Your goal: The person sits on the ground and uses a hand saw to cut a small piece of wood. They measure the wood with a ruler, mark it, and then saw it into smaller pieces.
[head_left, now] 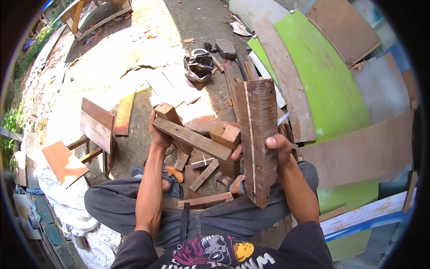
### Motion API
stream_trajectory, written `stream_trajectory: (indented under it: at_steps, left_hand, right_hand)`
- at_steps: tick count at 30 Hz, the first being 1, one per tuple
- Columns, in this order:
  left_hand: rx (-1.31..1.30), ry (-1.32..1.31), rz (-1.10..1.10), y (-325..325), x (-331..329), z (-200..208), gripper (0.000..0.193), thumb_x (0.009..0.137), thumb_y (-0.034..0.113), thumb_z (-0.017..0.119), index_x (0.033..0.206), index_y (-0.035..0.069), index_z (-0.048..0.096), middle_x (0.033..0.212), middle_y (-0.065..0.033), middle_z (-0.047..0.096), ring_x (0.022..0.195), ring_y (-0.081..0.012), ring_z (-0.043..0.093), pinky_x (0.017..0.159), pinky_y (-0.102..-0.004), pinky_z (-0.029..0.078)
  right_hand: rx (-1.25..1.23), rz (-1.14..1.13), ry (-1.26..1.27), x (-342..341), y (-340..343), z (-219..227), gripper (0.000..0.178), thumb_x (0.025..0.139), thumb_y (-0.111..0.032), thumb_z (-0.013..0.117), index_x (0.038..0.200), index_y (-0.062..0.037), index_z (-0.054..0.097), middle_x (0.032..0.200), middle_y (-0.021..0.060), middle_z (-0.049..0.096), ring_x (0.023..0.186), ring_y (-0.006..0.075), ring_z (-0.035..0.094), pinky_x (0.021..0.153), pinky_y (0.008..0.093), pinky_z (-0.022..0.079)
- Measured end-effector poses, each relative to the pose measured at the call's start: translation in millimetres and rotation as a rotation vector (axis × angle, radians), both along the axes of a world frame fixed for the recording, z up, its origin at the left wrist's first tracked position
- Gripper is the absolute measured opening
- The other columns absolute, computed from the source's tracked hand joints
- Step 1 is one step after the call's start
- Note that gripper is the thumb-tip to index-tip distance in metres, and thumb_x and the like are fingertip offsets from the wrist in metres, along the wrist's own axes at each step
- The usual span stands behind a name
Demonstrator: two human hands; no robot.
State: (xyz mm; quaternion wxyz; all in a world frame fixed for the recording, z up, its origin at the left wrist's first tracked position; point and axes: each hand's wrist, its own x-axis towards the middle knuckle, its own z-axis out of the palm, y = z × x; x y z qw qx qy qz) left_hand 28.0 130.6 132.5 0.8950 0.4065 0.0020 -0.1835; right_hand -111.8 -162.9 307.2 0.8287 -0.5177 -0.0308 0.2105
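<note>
In front of me is a rough wooden frame (192, 136): a crosspiece joins two thick square blocks. My left hand (160, 133) is closed around its left end, by the block there. At the other end a wide, weathered board (259, 139) with a pale stripe stands nearly upright against the frame; whether it is fastened there I cannot tell. My right hand (281, 145) grips this board, thumb on its near face, and its fingertips show on the far side beside the right block (225, 134). Below, between my feet, lie short wood offcuts (204, 175) and a hammer (220, 179), partly hidden.
Green and brown panels (320, 58) lean along the right side. A small wooden stool or stand (99, 127) is at left, near a loose brown board (65, 163) and white sacks (74, 210). Ahead on the ground are a dark plastic bag (197, 69) and a stone block (225, 48).
</note>
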Motion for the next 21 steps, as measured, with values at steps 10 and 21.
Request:
stream_trajectory:
  at_steps: [10, 21]
  left_hand:
    - [-0.095, 0.28, 0.426, -12, -25, -2, 0.069, 0.09, 0.065, 0.035, 0.124, 0.012, 0.062, 0.103, -0.0107, 0.067, 0.092, -0.0261, 0.066, 0.079, -0.0448, 0.055]
    - [-0.03, 0.256, 0.695, 6, -30, -10, 0.066, 0.093, 0.061, 0.031, 0.125, 0.013, 0.063, 0.114, -0.0084, 0.067, 0.1, -0.0273, 0.065, 0.086, -0.0456, 0.054]
  right_hand:
    - [0.023, -0.22, 0.091, 1, 28, 6, 0.052, 0.098, -0.041, 0.053, 0.122, 0.0038, 0.059, 0.09, 0.0115, 0.069, 0.078, 0.0156, 0.069, 0.069, 0.0273, 0.056]
    - [0.08, -0.176, 0.177, 7, 43, -15, 0.057, 0.106, -0.05, 0.041, 0.134, -0.0013, 0.055, 0.109, 0.0161, 0.07, 0.088, 0.0199, 0.072, 0.078, 0.0327, 0.06]
